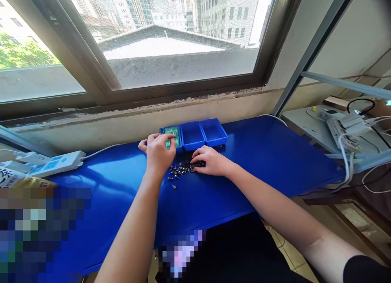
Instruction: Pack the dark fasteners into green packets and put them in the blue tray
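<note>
My left hand [160, 148] is over the front of the left blue bin, its thumb and fingers pinched close together near green pieces [173, 131]; what they hold, if anything, is too small to make out. My right hand [210, 161] rests at the right side of a pile of small dark screws [182, 169], fingers curled over part of it. Whether a screw is between those fingers is hidden. Two more bins, the middle one [192, 135] and the right one [214, 131], look empty.
A blue-covered table [256, 152] runs below the window. At the left are a white power strip [61, 163] and a package [18, 181]. On the right, a metal frame and a shelf [305, 124] hold cables and chargers.
</note>
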Tool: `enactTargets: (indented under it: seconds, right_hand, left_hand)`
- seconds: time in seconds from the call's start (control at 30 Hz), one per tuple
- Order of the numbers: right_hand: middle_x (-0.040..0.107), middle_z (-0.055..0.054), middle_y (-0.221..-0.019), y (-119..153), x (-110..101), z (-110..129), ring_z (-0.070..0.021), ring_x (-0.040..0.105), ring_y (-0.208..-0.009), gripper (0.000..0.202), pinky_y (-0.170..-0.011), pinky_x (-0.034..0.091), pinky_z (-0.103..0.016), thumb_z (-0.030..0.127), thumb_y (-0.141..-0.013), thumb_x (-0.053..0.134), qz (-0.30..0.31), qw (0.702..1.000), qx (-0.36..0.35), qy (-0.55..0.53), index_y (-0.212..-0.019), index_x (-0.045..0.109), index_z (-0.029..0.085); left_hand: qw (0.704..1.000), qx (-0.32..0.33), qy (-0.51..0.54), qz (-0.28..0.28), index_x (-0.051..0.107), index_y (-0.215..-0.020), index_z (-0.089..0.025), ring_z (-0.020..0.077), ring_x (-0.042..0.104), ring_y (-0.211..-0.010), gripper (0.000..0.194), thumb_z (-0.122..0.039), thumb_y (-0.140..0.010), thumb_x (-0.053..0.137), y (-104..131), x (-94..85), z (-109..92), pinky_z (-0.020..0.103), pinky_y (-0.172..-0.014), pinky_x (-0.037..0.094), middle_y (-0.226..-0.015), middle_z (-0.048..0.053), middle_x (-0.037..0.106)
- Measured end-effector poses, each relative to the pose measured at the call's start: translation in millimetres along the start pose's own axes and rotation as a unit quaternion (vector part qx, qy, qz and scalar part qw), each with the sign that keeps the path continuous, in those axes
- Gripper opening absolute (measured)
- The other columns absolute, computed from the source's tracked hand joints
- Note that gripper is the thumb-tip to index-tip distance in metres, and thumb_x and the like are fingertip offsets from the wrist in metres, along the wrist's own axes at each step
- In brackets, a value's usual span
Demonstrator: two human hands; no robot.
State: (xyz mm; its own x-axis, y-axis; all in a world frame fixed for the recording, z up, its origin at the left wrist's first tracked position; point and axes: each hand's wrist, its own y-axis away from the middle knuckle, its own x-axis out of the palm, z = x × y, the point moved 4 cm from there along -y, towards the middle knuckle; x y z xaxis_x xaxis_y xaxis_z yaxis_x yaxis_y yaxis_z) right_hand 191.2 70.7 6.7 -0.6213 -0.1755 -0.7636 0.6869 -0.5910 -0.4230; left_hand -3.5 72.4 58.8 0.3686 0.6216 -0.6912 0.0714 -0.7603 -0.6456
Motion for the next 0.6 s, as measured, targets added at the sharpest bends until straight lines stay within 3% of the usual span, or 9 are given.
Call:
enactTargets:
  seconds: [0.2, 0.4, 0.6]
  right_hand:
    - [0.070, -0.009, -0.112, 1.8, 4.6, 0.2, -0.0248, 0.062, -0.107, 0.015, -0.098, 0.050, -0.043, 0.025, -0.086, 0.076, 0.003, 0.999, -0.019, 0.027, -0.101, 0.080, 0.023]
    - [0.070, -0.010, -0.110, 1.3, 4.3, 0.3, -0.0241, 0.062, -0.104, 0.012, -0.096, 0.051, -0.041, 0.021, -0.088, 0.073, -0.007, 1.000, -0.022, 0.016, -0.098, 0.078, 0.020]
    - [0.074, -0.008, -0.104, -2.2, -4.8, 4.7, -0.0226, 0.064, -0.102, 0.014, -0.097, 0.051, -0.041, 0.023, -0.090, 0.070, -0.090, 0.994, 0.005, -0.063, -0.104, 0.076, 0.022]
  left_hand:
    - [0.997, 0.063, 0.043, -0.002, 0.073, -0.096, -0.027, 0.0281, 0.064, -0.108, 0.017, -0.028, -0.096, 0.056, 17.5, -8.6, -18.0, 0.052, -0.107, 0.025, -0.098, 0.004, 0.078]
    - [0.993, 0.098, 0.071, 0.007, 0.073, -0.097, -0.024, 0.0245, 0.069, -0.096, 0.017, -0.027, -0.096, 0.056, 26.7, 1.9, -15.1, 0.047, -0.103, 0.035, -0.095, 0.005, 0.078]
    - [0.986, 0.118, 0.108, 0.055, 0.072, -0.101, -0.023, 0.0225, 0.071, -0.093, 0.020, -0.027, -0.097, 0.052, 33.4, 14.1, -14.5, 0.039, -0.090, 0.048, -0.098, 0.004, 0.078]
